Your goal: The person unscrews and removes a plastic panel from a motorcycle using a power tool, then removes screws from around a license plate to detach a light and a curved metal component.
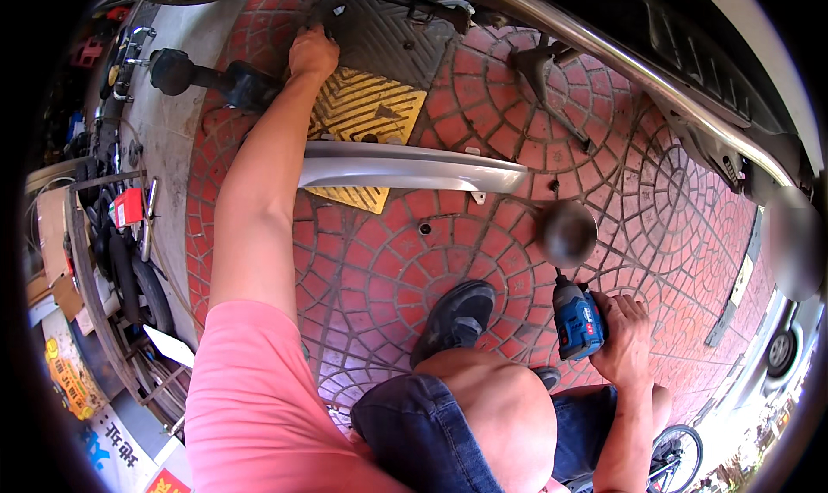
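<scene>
My right hand [625,333] is wrapped round a blue and black cordless impact driver [578,325], its nose pointing away from me. Just beyond the nose is a round metal bowl [567,234]. My left arm stretches far forward, and my left hand [314,55] is closed at the dark far end of a yellow and black rubber ramp [366,105]; what its fingers hold is hidden. Across the near part of the ramp lies a long silver trim panel [414,167], its tapered end reaching right onto the red paving.
A vehicle's bright metal edge [621,53] arches over the far side. To my left lie a dark club-shaped object [216,83] and cluttered racks with a red box [128,207]. A small dark nut-like part [424,229] sits on the paving; a bicycle wheel [677,458] shows at lower right.
</scene>
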The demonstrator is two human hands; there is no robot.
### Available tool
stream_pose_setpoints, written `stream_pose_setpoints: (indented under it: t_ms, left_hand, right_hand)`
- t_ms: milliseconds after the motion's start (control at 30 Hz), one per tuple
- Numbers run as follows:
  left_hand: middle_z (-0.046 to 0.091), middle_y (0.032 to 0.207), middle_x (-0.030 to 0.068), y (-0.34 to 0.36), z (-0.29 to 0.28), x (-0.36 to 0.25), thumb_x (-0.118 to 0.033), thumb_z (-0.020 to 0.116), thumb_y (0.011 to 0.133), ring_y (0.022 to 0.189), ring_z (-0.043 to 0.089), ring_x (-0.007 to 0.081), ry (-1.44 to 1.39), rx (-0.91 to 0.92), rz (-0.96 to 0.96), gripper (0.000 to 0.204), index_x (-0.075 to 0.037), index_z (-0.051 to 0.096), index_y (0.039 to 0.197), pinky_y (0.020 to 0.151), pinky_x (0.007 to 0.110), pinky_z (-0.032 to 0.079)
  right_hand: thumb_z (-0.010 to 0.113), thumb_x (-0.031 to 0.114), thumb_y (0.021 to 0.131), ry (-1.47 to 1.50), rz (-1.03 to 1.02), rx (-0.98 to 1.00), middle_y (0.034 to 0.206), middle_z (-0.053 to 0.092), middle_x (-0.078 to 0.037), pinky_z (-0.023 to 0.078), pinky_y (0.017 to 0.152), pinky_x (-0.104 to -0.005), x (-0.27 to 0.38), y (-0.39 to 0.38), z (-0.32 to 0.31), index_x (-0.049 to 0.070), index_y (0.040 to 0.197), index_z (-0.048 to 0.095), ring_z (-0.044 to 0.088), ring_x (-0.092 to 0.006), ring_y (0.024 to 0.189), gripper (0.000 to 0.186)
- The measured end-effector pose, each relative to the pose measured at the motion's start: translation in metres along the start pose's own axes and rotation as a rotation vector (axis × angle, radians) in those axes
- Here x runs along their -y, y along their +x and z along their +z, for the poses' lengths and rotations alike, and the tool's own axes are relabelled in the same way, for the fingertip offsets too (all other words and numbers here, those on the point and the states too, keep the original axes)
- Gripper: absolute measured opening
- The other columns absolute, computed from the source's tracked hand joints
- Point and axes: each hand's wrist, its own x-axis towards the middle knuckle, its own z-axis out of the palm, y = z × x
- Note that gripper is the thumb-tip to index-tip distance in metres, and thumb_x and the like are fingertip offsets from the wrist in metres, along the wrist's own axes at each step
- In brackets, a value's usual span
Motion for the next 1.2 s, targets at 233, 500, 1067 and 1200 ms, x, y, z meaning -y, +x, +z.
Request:
stream_pose_setpoints:
  t_ms: [233, 500, 1067, 1200]
  left_hand:
    - [0.066, 0.133, 0.0213, -0.001, -0.029, -0.018, -0.026, 0.068, 0.086, 0.125, 0.061, 0.0411, -0.042, 0.124, -0.056, 0.050, -0.006, 0.064, 0.131, 0.101, 0.051, 0.054]
    - [0.068, 0.130, 0.0213, -0.007, -0.030, -0.007, -0.023, 0.072, 0.085, 0.123, 0.065, 0.0347, -0.141, 0.100, -0.190, 0.047, -0.005, 0.065, 0.128, 0.093, 0.048, 0.057]
    - [0.049, 0.079, 0.0056, -0.201, -0.126, -0.079, -0.029, 0.056, 0.096, 0.059, 0.041, 0.0160, -2.610, 0.372, -0.924, 0.028, -0.009, 0.049, 0.077, 0.047, 0.029, 0.030]
    - [0.034, 0.058, -0.0018, -0.150, -0.115, -0.060, -0.044, 0.054, 0.106, 0.043, 0.029, 0.0114, -1.834, 0.380, -1.039, 0.045, -0.017, 0.040, 0.073, 0.041, 0.030, 0.026]
  right_hand:
    - [0.069, 0.003, 0.066, -0.009, -0.014, 0.004, 0.087, 0.065, -0.015, 0.050, 0.079, -0.0451, 0.002, -0.001, 0.000, 0.002, 0.115, 0.070, 0.064, -0.0365, 0.085, 0.048]
    - [0.067, 0.001, 0.066, -0.033, -0.038, -0.010, 0.086, 0.066, -0.015, 0.050, 0.078, -0.0456, 0.000, -0.005, 0.000, 0.002, 0.114, 0.070, 0.064, -0.0371, 0.084, 0.048]
    - [0.070, 0.008, 0.071, -0.031, -0.034, 0.022, 0.087, 0.067, -0.015, 0.049, 0.079, -0.0464, 0.007, -0.006, 0.005, 0.002, 0.113, 0.071, 0.065, -0.0367, 0.085, 0.042]
    - [0.070, 0.008, 0.071, -0.029, -0.048, 0.008, 0.087, 0.067, -0.015, 0.049, 0.079, -0.0464, 0.011, -0.008, 0.004, 0.001, 0.113, 0.071, 0.065, -0.0370, 0.085, 0.043]
